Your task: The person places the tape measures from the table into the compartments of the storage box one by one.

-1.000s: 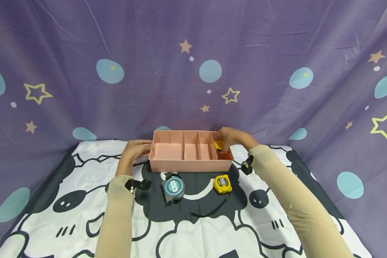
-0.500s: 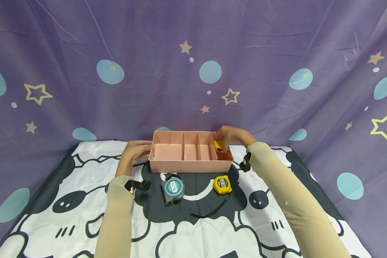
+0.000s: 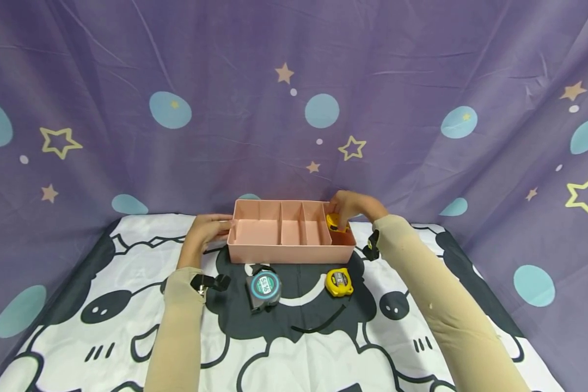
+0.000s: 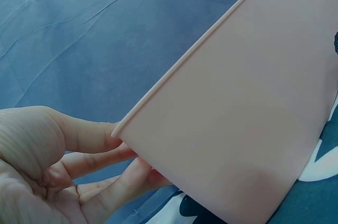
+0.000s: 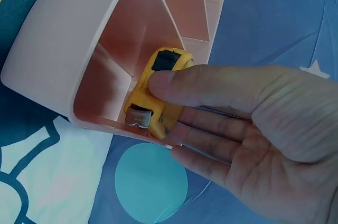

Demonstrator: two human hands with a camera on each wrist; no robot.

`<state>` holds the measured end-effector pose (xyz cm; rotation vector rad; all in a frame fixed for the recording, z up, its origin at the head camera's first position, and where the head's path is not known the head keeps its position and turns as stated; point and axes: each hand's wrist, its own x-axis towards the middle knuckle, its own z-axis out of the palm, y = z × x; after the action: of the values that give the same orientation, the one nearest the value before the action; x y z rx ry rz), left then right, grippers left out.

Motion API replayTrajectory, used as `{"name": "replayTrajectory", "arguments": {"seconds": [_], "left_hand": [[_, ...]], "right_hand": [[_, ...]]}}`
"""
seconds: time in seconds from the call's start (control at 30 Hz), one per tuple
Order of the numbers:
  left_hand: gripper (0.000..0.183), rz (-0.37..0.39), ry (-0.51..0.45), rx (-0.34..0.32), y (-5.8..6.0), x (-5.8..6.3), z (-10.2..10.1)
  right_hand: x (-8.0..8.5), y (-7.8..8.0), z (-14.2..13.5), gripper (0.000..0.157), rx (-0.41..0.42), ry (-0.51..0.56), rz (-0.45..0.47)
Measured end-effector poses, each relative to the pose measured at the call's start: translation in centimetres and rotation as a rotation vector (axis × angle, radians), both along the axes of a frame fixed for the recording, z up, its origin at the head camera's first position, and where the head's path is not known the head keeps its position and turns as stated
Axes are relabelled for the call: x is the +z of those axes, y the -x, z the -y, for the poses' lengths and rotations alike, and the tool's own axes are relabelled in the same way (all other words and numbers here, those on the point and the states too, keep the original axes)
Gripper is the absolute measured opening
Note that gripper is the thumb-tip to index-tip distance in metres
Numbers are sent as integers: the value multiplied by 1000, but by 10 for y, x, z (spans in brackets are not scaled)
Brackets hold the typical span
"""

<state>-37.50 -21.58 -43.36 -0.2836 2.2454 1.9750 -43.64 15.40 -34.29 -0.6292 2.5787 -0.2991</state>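
Note:
A pink divided organizer box stands at the back of the table. My right hand reaches into its rightmost compartment and pinches a yellow tape measure between thumb and fingers. In the right wrist view the tape measure's metal hook and black button show. At the box's left end is my left hand. Its thumb touches the rim corner and its fairly straight fingers rest against the outside wall, as the left wrist view shows. Nearer to me lie a grey and teal tape measure and a second yellow tape measure.
A black strap trails from the second yellow tape measure across the cartoon-print cloth. Directly behind the box hangs a purple curtain. Thin dividers split the inside of the box.
The right wrist and sleeve have shifted slightly left, with the hand still on the tape measure in the compartment. The left hand and the box keep their places.

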Motion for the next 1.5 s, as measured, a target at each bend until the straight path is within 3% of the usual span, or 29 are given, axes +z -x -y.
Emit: {"name": "replayTrajectory", "arguments": {"seconds": [0.47, 0.8, 1.5], "left_hand": [[49, 19, 19, 25, -1, 1, 1], [50, 4, -10, 10, -1, 1, 1], [50, -8, -13, 9, 0, -2, 0]], "right_hand": [[2, 3, 5, 52, -14, -56, -76], [3, 4, 8, 58, -35, -113, -106], [-4, 10, 12, 64, -122, -131, -48]]}}
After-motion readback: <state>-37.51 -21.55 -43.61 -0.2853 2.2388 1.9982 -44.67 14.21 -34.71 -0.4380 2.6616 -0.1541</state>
